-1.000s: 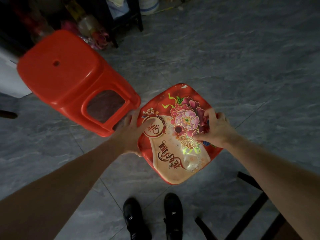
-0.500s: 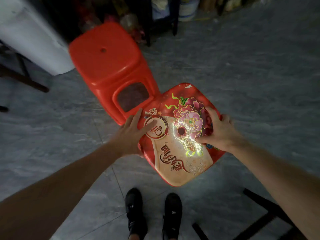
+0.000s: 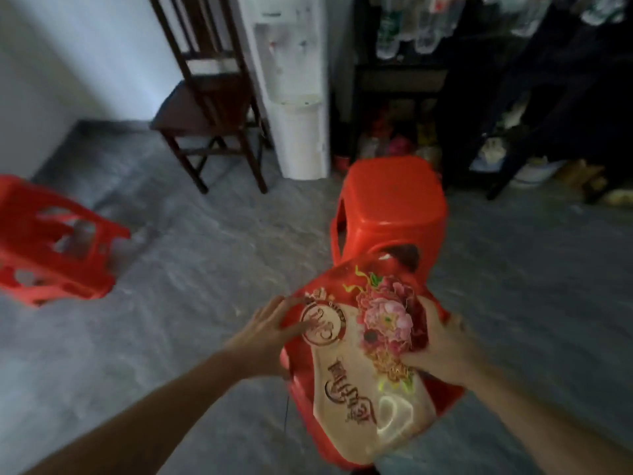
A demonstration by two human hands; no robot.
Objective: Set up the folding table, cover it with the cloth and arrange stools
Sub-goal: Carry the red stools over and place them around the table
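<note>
A red plastic stool with a flower print and gold lettering on its seat point(image 3: 363, 382) is right below me. My left hand point(image 3: 263, 334) grips its left edge, thumb on the seat. My right hand point(image 3: 442, 347) grips its right edge, fingers over the flowers. A plain red stool point(image 3: 390, 207) stands upright just beyond it, touching or nearly touching its far edge. A third red stool point(image 3: 51, 241) lies on its side at the far left. No folding table or cloth is in view.
A dark wooden chair point(image 3: 209, 97) stands at the back by the wall. Next to it is a white water dispenser point(image 3: 294, 84). Dark shelves point(image 3: 404, 73) with bottles and clutter fill the back right. Grey tiled floor point(image 3: 205, 269) lies between the stools.
My view has swung up and left, bringing the chair, dispenser and the tipped stool into sight. Both hands keep their hold on the printed stool, which stays by the plain one.
</note>
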